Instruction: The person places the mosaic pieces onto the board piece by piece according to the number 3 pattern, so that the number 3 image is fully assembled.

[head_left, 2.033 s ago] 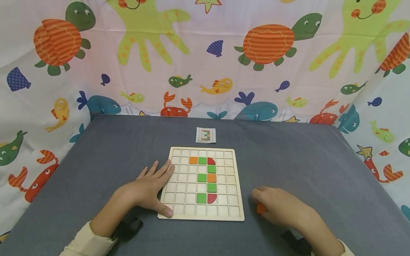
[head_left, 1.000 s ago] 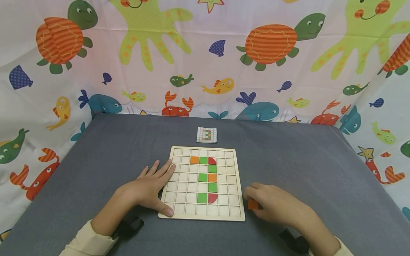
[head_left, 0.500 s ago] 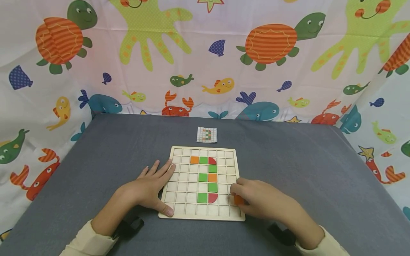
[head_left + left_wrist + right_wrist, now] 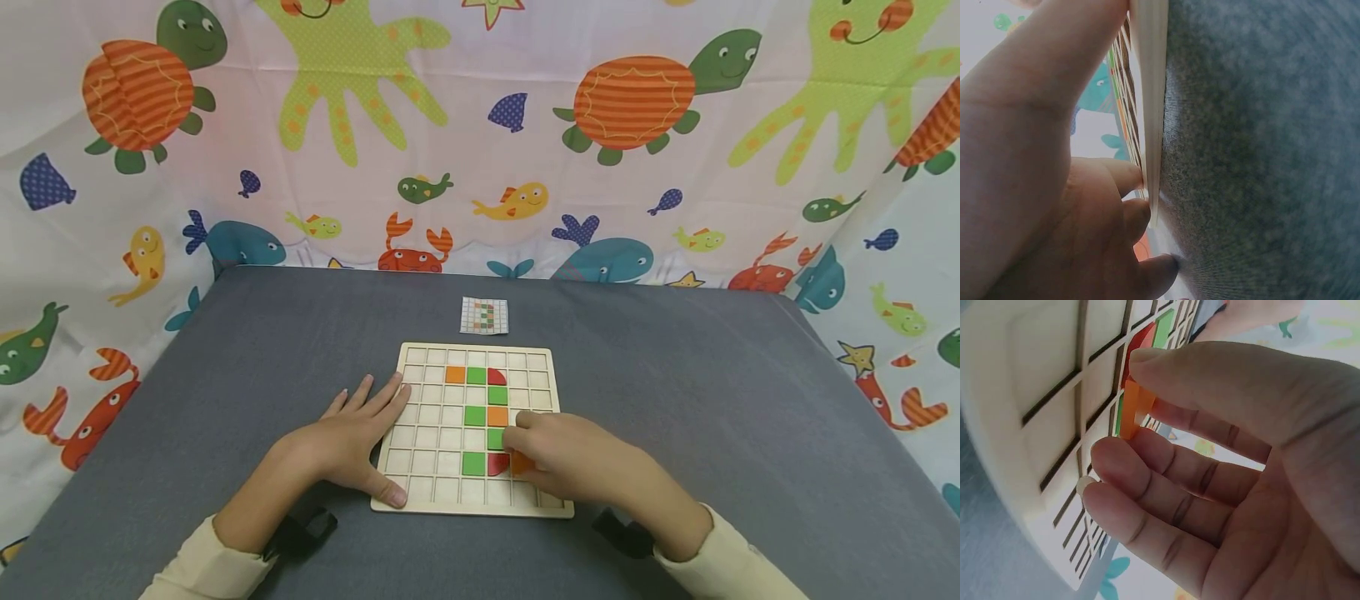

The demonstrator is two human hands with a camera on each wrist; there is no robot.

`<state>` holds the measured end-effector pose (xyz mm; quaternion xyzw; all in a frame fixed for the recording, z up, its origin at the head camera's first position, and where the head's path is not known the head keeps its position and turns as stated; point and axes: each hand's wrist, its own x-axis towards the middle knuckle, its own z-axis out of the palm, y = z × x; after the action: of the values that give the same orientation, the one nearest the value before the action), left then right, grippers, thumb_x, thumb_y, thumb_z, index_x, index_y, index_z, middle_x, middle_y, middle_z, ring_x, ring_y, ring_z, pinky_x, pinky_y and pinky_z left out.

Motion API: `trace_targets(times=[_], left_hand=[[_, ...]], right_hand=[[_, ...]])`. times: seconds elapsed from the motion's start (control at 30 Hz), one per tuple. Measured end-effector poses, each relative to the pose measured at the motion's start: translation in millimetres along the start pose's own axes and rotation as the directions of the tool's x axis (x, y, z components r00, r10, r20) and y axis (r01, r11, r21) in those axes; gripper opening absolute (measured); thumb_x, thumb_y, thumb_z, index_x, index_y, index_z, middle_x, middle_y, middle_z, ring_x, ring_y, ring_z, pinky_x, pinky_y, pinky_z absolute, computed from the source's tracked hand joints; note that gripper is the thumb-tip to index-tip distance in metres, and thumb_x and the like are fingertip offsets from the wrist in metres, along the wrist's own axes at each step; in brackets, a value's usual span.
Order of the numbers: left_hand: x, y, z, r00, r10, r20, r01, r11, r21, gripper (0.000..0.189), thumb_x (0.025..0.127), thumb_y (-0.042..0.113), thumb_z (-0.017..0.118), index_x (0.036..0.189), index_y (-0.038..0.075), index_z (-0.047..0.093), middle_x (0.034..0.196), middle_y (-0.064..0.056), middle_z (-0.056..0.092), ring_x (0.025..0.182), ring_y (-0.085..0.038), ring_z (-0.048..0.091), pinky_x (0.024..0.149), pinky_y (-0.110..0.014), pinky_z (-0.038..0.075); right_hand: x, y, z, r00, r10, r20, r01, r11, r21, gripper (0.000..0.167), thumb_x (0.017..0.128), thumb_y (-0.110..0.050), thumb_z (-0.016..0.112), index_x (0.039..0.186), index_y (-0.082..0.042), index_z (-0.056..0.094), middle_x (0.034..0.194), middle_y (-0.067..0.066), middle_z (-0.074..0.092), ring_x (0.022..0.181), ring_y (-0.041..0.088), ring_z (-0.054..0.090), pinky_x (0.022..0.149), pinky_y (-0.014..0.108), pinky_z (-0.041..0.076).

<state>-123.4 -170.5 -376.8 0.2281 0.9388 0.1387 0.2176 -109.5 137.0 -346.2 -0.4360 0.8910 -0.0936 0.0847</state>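
Note:
A wooden grid board [image 4: 427,486] lies on the grey cloth. Several green, orange and red tiles fill some of its cells, among them a red quarter-round tile [image 4: 496,465] and a green square tile [image 4: 473,463] in a lower row. My left hand [image 4: 341,450] rests spread on the board's left edge, its thumb at the lower corner. Over the board's right part, my right hand [image 4: 581,457] pinches an orange square tile [image 4: 1137,406] between thumb and fingers, close beside the red quarter-round tile. The right fingers partly cover another green tile [image 4: 495,438].
Behind the board lies a small printed pattern card [image 4: 483,317] with a coloured grid. Grey cloth [image 4: 675,358] covers the table. A curtain [image 4: 465,150] printed with sea animals hangs along the back and both sides.
My right hand has carried the orange square tile leftward from the cloth beside the board to over its lower right cells. The left hand stays in place on the edge.

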Motion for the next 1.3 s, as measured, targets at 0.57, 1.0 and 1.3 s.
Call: trace_targets(times=[0.57,1.0,1.3], left_hand=[[0.3,0.2,-0.6,1.000,-0.005,0.003,0.005,1.000,0.001,0.141,0.058,0.078,0.079,0.162,0.010,0.013,0.168,-0.011,0.002,0.150,-0.043,-0.004,0.114,-0.066,0.002],[0.1,-0.1,-0.4,1.000,0.003,-0.004,-0.003,1.000,0.004,0.140,0.059,0.079,0.078,0.162,0.009,0.013,0.168,-0.011,0.002,0.150,-0.044,-0.004,0.114,-0.066,0.003],[0.1,-0.4,-0.4,1.000,0.002,-0.003,-0.002,1.000,0.008,0.140,0.059,0.079,0.078,0.162,0.010,0.013,0.168,-0.010,0.002,0.150,-0.044,-0.004,0.114,-0.066,0.003]], right_hand=[[29.9,-11,7,0.996,-0.087,-0.003,0.087,0.995,-0.039,0.015,0.086,-0.013,0.079,0.088,-0.014,0.065,0.075,-0.008,0.045,0.064,0.007,0.042,0.056,0.021,0.037],[51.6,-24,16,0.991,-0.131,-0.018,0.128,0.986,-0.103,0.013,0.086,-0.014,0.078,0.087,-0.015,0.065,0.071,-0.009,0.043,0.063,0.006,0.041,0.056,0.020,0.037],[63.1,-30,20,0.993,-0.116,-0.025,0.113,0.986,-0.122,0.012,0.087,-0.020,0.079,0.091,-0.017,0.067,0.074,-0.009,0.046,0.065,0.005,0.044,0.054,0.020,0.038]])
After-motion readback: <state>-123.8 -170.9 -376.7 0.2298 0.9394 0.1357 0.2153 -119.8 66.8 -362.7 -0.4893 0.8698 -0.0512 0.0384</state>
